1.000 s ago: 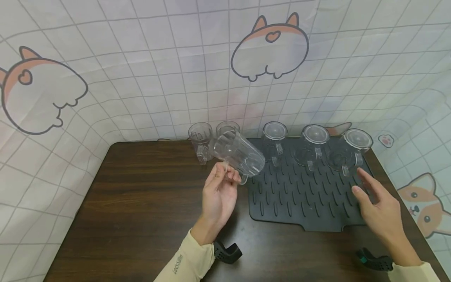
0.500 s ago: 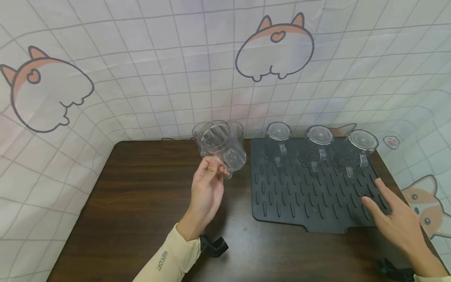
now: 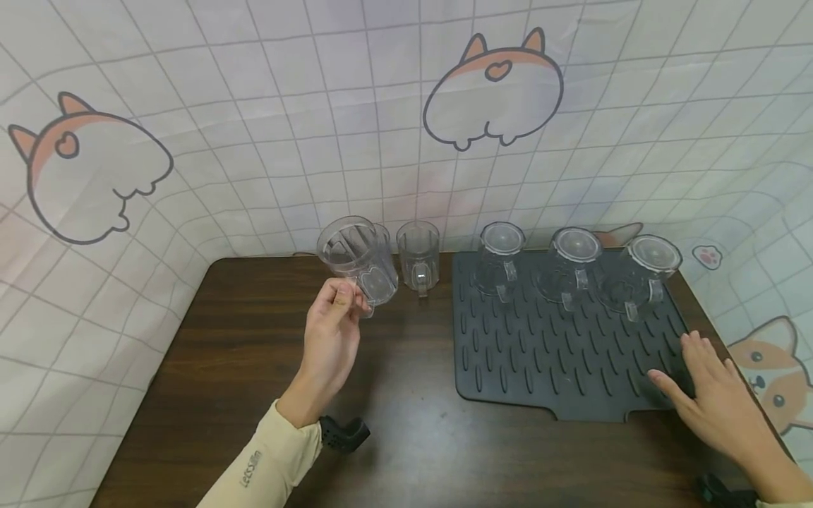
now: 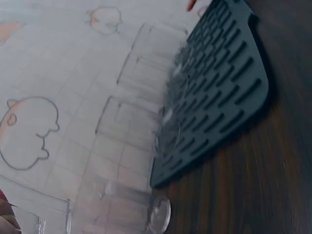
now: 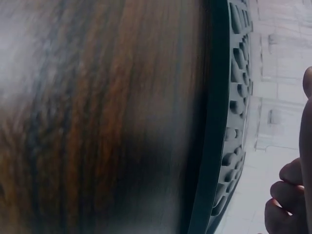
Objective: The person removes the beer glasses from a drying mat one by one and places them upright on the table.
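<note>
My left hand [image 3: 333, 321] pinches the handle of a clear glass mug [image 3: 365, 261], which is tilted with its mouth up and to the left. Behind that mug, partly hidden by it, stands another glass mug [image 3: 384, 236]. Just to the right a further upright glass mug [image 3: 418, 257] stands on the table, its handle facing me. In the left wrist view the fingers [image 4: 6, 217] show at the lower left edge beside the held mug [image 4: 41, 209]. My right hand [image 3: 714, 395] has its fingers extended over the right edge of the dark drying mat [image 3: 540, 367] and holds nothing.
Three glass mugs stand upside down along the back of the mat: a left one [image 3: 500, 257], a middle one [image 3: 570, 264] and a right one [image 3: 641, 275]. A printed cloth [image 3: 286, 141] hangs right behind the brown wooden table [image 3: 241, 367].
My left hand has carried the mug leftward from near the mat, turning its mouth more upward. The right hand has shifted right and slightly down, away from the upside-down mugs.
</note>
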Motion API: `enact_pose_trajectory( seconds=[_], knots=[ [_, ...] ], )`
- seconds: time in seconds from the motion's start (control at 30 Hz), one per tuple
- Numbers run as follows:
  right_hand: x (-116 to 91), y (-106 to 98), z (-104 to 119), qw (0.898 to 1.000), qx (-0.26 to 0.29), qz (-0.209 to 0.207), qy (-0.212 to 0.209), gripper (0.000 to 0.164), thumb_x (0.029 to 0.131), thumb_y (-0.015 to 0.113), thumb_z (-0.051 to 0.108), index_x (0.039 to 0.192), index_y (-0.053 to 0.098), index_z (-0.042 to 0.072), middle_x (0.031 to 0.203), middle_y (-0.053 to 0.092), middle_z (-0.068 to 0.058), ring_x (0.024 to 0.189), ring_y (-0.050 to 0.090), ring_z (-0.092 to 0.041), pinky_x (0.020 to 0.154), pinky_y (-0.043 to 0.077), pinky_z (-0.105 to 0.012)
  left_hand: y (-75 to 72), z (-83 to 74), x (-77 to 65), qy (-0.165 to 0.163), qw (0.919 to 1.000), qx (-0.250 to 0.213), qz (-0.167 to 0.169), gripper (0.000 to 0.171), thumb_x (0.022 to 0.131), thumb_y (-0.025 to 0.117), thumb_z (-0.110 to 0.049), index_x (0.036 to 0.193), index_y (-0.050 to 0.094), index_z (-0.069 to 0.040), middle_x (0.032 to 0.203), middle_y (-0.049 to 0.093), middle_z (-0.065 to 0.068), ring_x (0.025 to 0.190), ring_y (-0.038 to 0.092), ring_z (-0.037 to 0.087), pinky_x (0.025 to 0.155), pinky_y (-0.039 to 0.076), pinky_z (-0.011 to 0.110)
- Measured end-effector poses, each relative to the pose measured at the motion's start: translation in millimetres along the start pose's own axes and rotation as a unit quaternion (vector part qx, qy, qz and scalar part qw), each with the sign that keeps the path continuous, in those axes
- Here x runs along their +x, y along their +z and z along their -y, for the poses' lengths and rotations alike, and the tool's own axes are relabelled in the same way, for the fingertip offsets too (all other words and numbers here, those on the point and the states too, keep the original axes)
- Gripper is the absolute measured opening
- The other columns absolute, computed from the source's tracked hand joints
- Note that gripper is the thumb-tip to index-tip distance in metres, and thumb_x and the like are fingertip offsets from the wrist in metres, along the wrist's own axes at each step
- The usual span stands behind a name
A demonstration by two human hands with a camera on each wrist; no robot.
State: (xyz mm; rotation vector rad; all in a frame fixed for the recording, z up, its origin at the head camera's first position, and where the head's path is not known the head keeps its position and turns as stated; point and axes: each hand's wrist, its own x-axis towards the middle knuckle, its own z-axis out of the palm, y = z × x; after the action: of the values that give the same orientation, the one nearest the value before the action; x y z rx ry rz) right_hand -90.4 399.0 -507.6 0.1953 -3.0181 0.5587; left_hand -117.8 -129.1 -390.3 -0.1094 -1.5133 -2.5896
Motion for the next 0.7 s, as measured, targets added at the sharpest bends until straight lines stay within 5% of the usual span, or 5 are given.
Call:
enact_pose_trajectory(
  seconds=[0.7],
  knots=[
    [-8, 13, -9, 0.996, -0.054, 0.072, -0.010, 0.090, 0.107, 0.048, 0.049, 0.160, 0.009, -0.012, 0.166, 0.002, -0.038, 0.158, -0.006, -0.052, 0.120, -0.016, -0.075, -70.2, -6.3, 9.2, 0.022, 0.9974, 0.067, 0.011, 0.018, 0.109, 0.049, -0.023, 0.094, 0.056, -0.016, 0.091, 0.053, -0.006, 0.088, 0.053, 0.011, 0.087, 0.045, 0.022]
  ],
)
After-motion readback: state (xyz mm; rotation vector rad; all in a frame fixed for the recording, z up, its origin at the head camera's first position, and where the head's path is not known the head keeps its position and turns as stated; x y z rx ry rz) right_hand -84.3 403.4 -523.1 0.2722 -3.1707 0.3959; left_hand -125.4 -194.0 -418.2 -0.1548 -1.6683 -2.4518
